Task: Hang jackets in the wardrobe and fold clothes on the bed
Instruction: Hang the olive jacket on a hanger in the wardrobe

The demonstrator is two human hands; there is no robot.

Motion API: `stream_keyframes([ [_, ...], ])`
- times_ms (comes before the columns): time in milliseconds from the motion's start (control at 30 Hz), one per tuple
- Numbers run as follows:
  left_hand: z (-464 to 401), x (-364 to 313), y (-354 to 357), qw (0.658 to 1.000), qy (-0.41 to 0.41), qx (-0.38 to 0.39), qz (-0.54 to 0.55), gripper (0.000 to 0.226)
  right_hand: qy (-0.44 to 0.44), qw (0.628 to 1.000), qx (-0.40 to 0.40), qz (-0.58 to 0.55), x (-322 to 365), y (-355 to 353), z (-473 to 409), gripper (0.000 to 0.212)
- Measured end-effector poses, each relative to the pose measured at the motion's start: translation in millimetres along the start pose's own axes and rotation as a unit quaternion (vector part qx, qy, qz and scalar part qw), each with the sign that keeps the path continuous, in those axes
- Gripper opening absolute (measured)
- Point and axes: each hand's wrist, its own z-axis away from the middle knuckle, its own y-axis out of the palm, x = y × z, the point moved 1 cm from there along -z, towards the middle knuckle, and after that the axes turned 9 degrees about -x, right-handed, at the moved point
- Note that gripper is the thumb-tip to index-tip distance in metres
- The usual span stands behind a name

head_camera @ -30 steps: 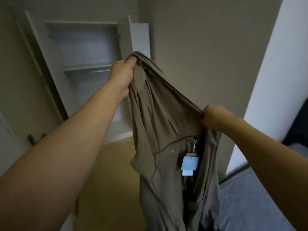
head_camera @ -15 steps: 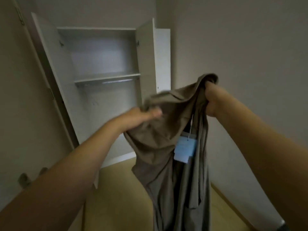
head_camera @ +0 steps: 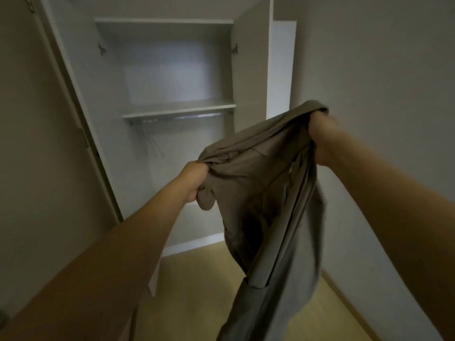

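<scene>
A grey-brown jacket (head_camera: 266, 198) hangs in the air in front of me, held by both hands at its upper edge. My left hand (head_camera: 194, 180) grips a bunched fold at the jacket's left side. Higher up and to the right, my right hand (head_camera: 320, 141) grips the other end of that edge. The rest of the jacket droops towards the floor. The white wardrobe (head_camera: 172, 70) stands open straight ahead, with a shelf (head_camera: 179, 110) and a metal rail (head_camera: 182, 117) under it. Thin hangers (head_camera: 154, 146) seem to dangle at the rail's left end, blurred.
The wardrobe's left door (head_camera: 81, 114) swings out towards me, the right door (head_camera: 251, 67) stands open against the wall. A plain wall (head_camera: 381, 82) runs along the right. Wooden floor (head_camera: 197, 291) lies below, between me and the wardrobe.
The view has turned to face the wardrobe, which is now closer; the bed has left the view. My left hand dropped lower and gripped the jacket. The blue tag is no longer visible.
</scene>
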Motion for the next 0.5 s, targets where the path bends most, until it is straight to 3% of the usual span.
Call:
stream_keyframes([
  [100,-57,-24,-2,0.996,-0.046,0.01,0.072,0.023,-0.013,1.0,0.003,-0.008,2,45,-30,0.035],
  [233,-138,-31,-5,0.993,-0.072,0.029,0.092,0.031,-0.017,0.998,0.053,0.01,-4,111,-75,0.046],
  [400,-253,-19,-13,0.994,-0.072,0.063,0.049,0.033,-0.023,0.989,0.106,0.098,-19,197,-144,0.03],
  [500,-326,-2,-28,0.995,-0.08,0.057,0.029,0.038,-0.022,0.985,0.088,0.146,-17,253,-191,0.021],
])
